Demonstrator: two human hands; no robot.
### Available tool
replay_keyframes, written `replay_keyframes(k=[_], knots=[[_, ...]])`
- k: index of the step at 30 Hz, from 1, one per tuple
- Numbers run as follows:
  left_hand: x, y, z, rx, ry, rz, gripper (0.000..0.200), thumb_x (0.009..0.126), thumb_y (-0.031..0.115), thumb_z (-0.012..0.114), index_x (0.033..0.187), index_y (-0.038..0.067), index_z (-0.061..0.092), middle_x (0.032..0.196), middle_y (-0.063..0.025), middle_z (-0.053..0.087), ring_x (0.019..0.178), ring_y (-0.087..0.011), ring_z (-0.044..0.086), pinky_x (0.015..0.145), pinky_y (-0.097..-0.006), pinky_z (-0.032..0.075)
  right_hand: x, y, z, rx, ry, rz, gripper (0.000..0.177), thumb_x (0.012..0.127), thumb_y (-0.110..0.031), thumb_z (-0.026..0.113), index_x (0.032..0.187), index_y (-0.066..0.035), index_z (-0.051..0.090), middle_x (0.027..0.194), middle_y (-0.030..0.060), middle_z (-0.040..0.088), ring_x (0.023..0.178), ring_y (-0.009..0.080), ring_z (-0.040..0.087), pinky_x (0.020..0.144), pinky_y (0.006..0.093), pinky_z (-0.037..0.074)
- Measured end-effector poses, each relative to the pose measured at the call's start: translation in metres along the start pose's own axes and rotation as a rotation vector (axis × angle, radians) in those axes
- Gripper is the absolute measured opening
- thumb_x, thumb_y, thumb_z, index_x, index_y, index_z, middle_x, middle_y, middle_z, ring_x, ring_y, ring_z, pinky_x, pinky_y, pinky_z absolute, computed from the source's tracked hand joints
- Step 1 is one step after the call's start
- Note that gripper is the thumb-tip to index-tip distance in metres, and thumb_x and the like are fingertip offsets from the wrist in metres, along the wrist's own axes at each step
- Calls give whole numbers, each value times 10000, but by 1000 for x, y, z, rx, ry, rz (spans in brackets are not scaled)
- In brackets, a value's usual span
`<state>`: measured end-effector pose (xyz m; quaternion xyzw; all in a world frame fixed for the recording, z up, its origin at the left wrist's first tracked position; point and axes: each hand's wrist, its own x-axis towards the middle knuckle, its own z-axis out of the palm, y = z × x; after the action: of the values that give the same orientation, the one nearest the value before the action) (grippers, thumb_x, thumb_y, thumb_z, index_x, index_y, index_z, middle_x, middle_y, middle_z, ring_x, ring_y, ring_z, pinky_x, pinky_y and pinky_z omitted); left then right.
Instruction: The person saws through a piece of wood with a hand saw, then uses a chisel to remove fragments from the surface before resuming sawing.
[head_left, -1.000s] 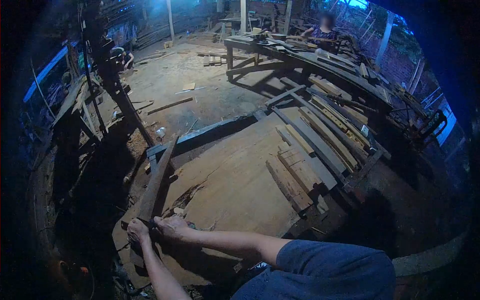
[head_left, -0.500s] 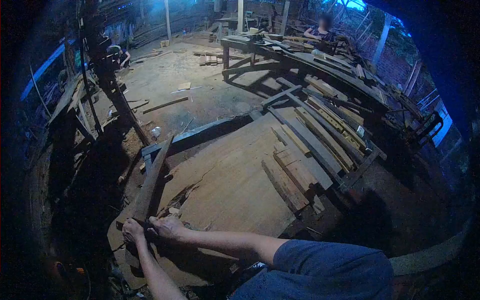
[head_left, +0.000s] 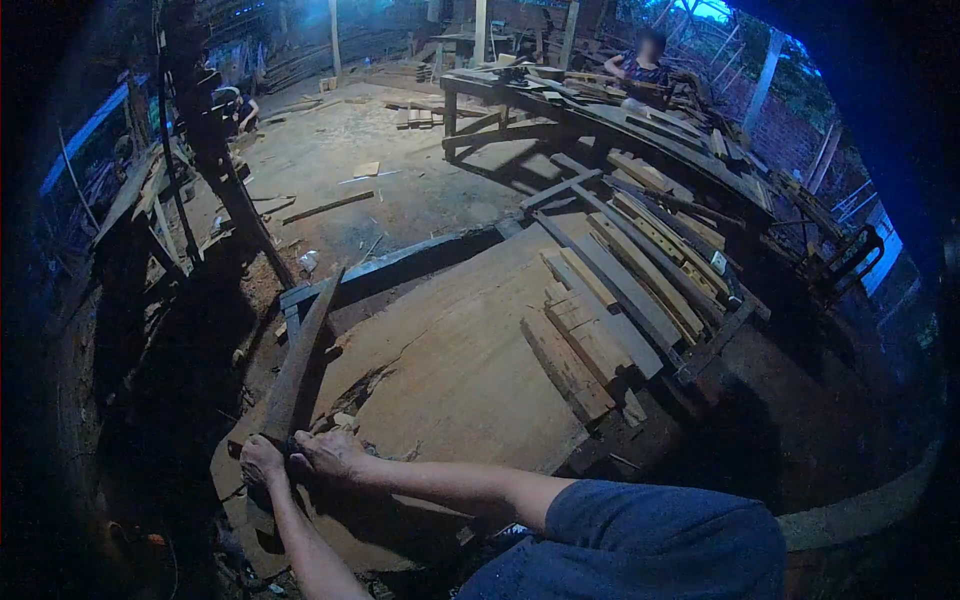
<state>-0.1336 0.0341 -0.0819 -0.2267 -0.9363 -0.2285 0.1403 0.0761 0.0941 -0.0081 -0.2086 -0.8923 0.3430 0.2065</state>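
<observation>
The view has shifted slightly. Left hand (head_left: 262,460) and right hand (head_left: 335,454), fingers clamped on a tool (head_left: 291,446), seemingly work the 8-o'clock beam (head_left: 294,375); strokes need level pressure.

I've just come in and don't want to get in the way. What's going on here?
The person's left hand and right hand grip a slim dark tool, held across a long, dark wooden beam. The beam lies over one end of a broad brown wooden slab; pale and brown wooden planks lie at the other. A co-worker is behind the long dark wooden table. The tool's exact type is unclear.
</observation>
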Motion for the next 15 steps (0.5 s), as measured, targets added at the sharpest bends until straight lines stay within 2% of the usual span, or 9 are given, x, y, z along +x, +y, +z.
replay_keyframes(k=[8, 10, 13, 14, 15], knots=[[0, 7, -5, 19, -99, -99, 431, 819, 302, 397, 743, -36, 653, 779, -258, 624, 725, -410, 616, 621, -508, 446, 4, 8, 12, -40, 37, -36, 316, 905, -331, 461, 957, -24, 409, 705, 224, 605, 667, 404, 610, 541, 494, 469], [1, 2, -1, -56, -13, -4, 429, 817, 294, 394, 740, -43, 649, 771, -262, 621, 714, -412, 613, 614, -500, 442, 6, 15, 24, -42, 66, -45, 310, 905, -327, 461, 958, -25, 412, 701, 221, 605, 666, 402, 611, 542, 492, 470], [1, -2, 6, -52, -13, -42, 419, 815, 284, 401, 745, -49, 646, 761, -263, 619, 697, -412, 609, 606, -498, 439, 4, 7, 12, -51, 60, -43, 300, 903, -319, 463, 955, -28, 416, 696, 217, 605, 664, 401, 612, 542, 490, 469], [8, -24, 31, -54, -18, -45, 419, 815, 284, 401, 745, -49, 646, 761, -263, 619, 697, -412, 609, 606, -498, 439, 2, 4, 6, -56, 28, -28, 295, 901, -316, 465, 951, -29, 418, 694, 216, 604, 664, 402, 611, 541, 490, 468], [22, -63, 77, -31, 78, 121, 413, 816, 276, 405, 746, -52, 645, 760, -264, 619, 691, -415, 606, 606, -497, 439, 2, 5, 6, -58, 25, -24, 295, 901, -316, 465, 951, -29, 418, 694, 216, 604, 664, 402, 611, 541, 490, 468]])
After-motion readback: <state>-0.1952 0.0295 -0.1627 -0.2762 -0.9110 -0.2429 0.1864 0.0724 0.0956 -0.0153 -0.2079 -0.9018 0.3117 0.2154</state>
